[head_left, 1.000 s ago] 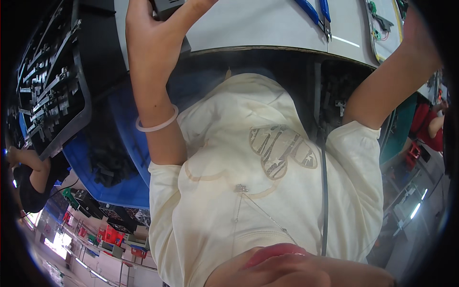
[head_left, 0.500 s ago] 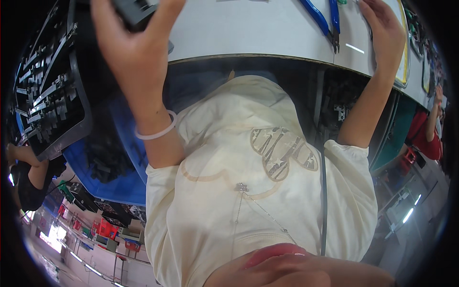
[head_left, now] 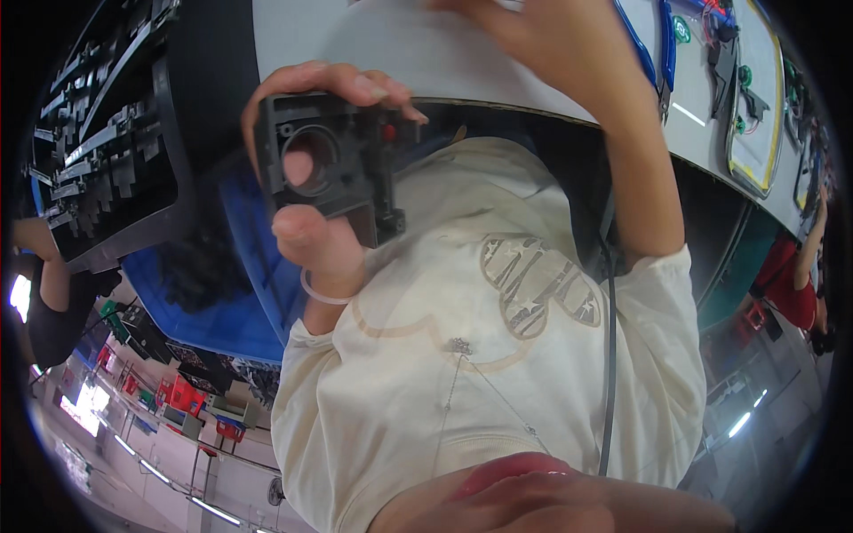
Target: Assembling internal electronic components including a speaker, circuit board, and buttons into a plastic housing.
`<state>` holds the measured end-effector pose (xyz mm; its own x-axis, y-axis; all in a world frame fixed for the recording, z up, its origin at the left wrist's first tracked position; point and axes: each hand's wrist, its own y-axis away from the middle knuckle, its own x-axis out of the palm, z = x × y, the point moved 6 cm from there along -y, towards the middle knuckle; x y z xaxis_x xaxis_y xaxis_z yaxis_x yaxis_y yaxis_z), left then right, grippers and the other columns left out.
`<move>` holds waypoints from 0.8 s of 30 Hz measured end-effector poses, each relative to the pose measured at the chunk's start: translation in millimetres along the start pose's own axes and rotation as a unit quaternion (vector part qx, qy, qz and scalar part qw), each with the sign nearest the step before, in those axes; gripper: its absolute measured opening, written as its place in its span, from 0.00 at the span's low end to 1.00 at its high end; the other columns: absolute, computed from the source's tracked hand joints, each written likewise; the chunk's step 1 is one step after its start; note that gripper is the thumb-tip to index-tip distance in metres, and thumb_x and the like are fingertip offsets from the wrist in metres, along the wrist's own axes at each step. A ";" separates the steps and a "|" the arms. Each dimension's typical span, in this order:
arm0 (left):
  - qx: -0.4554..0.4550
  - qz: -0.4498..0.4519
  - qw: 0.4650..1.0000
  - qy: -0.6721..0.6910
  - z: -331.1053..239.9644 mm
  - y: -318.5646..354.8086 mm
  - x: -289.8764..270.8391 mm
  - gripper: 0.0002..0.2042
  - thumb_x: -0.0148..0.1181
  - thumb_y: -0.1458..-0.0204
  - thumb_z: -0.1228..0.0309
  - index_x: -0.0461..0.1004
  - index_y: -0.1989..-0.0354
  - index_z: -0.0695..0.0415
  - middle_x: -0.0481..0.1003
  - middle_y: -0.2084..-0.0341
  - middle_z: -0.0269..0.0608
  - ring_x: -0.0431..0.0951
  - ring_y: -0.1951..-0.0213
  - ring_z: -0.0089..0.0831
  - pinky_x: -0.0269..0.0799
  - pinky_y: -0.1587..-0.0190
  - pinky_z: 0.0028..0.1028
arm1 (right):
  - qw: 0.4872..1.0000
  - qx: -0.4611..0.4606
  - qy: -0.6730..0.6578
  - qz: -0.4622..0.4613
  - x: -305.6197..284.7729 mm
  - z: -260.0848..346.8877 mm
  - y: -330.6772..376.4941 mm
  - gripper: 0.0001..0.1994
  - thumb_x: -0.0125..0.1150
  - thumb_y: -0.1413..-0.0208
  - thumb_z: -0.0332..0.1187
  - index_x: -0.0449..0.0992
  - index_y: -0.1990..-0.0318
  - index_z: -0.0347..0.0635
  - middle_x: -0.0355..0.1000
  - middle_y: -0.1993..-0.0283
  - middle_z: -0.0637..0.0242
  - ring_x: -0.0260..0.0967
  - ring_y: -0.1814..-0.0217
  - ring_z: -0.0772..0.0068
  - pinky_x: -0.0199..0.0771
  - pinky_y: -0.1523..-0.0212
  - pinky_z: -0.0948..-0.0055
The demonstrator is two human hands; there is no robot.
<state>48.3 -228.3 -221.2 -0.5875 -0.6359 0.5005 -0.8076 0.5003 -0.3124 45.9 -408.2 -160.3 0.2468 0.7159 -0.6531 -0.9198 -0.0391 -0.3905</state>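
A dark grey plastic housing (head_left: 360,173) with a round hole, a rectangular opening and a small red spot is in my left hand (head_left: 324,249). My left fingers curl over its upper edge, the thumb is on its lower side, and a fingertip shows through the round hole. The part is raised in front of my body, off the white table (head_left: 355,40). My right hand (head_left: 569,44) is over the table to the right of the housing. Its fingers run out at the upper edge and are blurred, so their hold cannot be made out.
Blue-handled pliers (head_left: 668,58) lie on the table at right, near small green and dark parts and a yellow-edged sheet (head_left: 755,160). Black trays (head_left: 133,226) of dark parts and a blue bin (head_left: 258,253) stand at left. Other people are at both sides.
My left hand has come down and turned, bringing the dark housing into full view. My right hand has moved left across the table, away from the area beside the pliers.
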 end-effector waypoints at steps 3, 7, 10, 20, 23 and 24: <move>-0.017 -0.036 0.999 0.013 1.4 -0.7 8.4 0.47 0.57 0.52 0.29 0.59 0.39 0.61 0.71 0.55 0.50 0.75 0.53 0.45 0.77 0.54 0.44 | 0.996 -0.051 0.074 0.012 33.9 -14.0 -18.4 0.05 0.61 0.50 0.22 0.78 0.66 0.30 0.75 0.66 0.50 0.76 0.63 0.50 0.77 0.59 0.60; -0.027 -0.049 0.998 0.019 4.7 1.9 5.2 0.47 0.61 0.53 0.31 0.59 0.41 0.62 0.72 0.57 0.50 0.76 0.54 0.42 0.78 0.54 0.42 | 0.973 -0.089 0.204 0.068 46.0 -13.1 -22.6 0.05 0.60 0.51 0.23 0.78 0.68 0.28 0.75 0.67 0.51 0.77 0.64 0.48 0.78 0.62 0.61; -0.012 0.041 0.998 0.045 10.7 -0.6 2.7 0.48 0.50 0.49 0.26 0.59 0.35 0.59 0.69 0.52 0.50 0.72 0.50 0.48 0.74 0.52 0.49 | 0.954 -0.092 0.271 0.089 47.2 -11.5 -19.1 0.05 0.61 0.52 0.23 0.78 0.69 0.28 0.74 0.69 0.50 0.77 0.66 0.49 0.78 0.63 0.62; 0.044 -0.087 0.995 -0.002 13.8 1.2 11.6 0.48 0.57 0.53 0.29 0.56 0.37 0.59 0.71 0.54 0.53 0.75 0.52 0.48 0.77 0.50 0.47 | 0.921 0.251 -0.295 -0.040 -19.6 11.9 32.6 0.07 0.69 0.48 0.20 0.78 0.62 0.28 0.79 0.65 0.58 0.78 0.65 0.76 0.80 0.62 0.79; 0.118 -0.142 0.977 -0.104 14.1 5.1 8.9 0.49 0.60 0.55 0.30 0.55 0.38 0.60 0.72 0.55 0.55 0.77 0.53 0.48 0.78 0.49 0.47 | 0.956 0.165 -0.239 -0.036 -1.7 34.4 50.4 0.10 0.70 0.52 0.16 0.79 0.62 0.28 0.79 0.65 0.56 0.79 0.65 0.73 0.80 0.64 0.79; 0.148 -0.146 0.969 -0.133 14.4 2.6 9.5 0.49 0.61 0.56 0.30 0.55 0.38 0.60 0.72 0.55 0.55 0.77 0.54 0.48 0.78 0.49 0.47 | 0.971 0.136 -0.191 -0.036 3.5 38.5 52.0 0.11 0.71 0.54 0.15 0.79 0.62 0.28 0.79 0.65 0.55 0.80 0.65 0.71 0.80 0.65 0.78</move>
<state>39.8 -241.5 -229.0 -0.2926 -0.8736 0.3888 -0.8977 0.1110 -0.4263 -12.8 -380.9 -157.9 0.2298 0.9182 -0.3226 -0.9639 0.1690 -0.2056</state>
